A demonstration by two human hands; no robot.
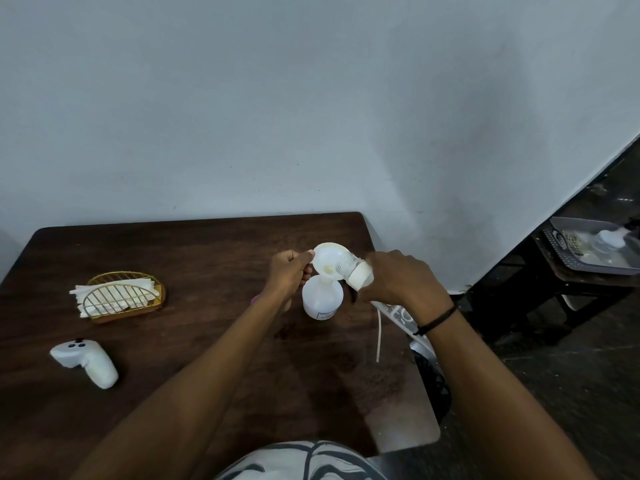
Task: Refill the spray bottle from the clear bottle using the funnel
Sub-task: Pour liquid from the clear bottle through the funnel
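A white spray bottle body [322,299] stands upright on the brown table [194,341] with no spray head on it. A white funnel [327,259] sits in its neck. My left hand [289,271] pinches the funnel's left rim. My right hand [403,278] grips the clear bottle [353,271] by its white-labelled body and holds it tipped, mouth down over the funnel's bowl. Any flowing liquid is too faint to make out. The spray head's white dip tube [378,337] lies on the table under my right forearm; the head itself is mostly hidden.
A gold wire holder with white napkins [121,296] sits at the left. A white controller [86,363] lies near the front left. The table's right edge is close to my right arm. A grey tray [595,254] rests on a low stand at the far right.
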